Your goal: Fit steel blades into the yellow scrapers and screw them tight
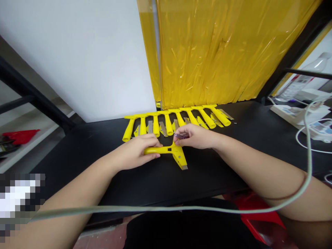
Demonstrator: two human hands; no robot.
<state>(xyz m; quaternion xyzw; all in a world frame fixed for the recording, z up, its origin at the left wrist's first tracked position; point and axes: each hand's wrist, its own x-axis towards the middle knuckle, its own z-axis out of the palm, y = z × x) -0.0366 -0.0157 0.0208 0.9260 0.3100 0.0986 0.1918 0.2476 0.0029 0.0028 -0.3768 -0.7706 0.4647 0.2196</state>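
My left hand [146,148] is closed round the handle of a yellow scraper [178,154], held just above the black table. Its head points right, with a metal blade edge at the lower end and a screw in the face. My right hand [193,135] is closed at the upper end of that scraper head, fingers pinched on a small dark purplish tool [182,136]. Its tip and exact kind are hidden by the fingers. Behind both hands lies a row of several yellow scraper handles [168,124], with loose metal blades [163,128] and yellow pieces between them.
The black table [145,186] meets a white panel [90,62] and yellow plastic sheeting [220,52] at the back. A pale cable [155,209] loops across the foreground. To the right are a power strip [295,114] and a clear bottle [303,79].
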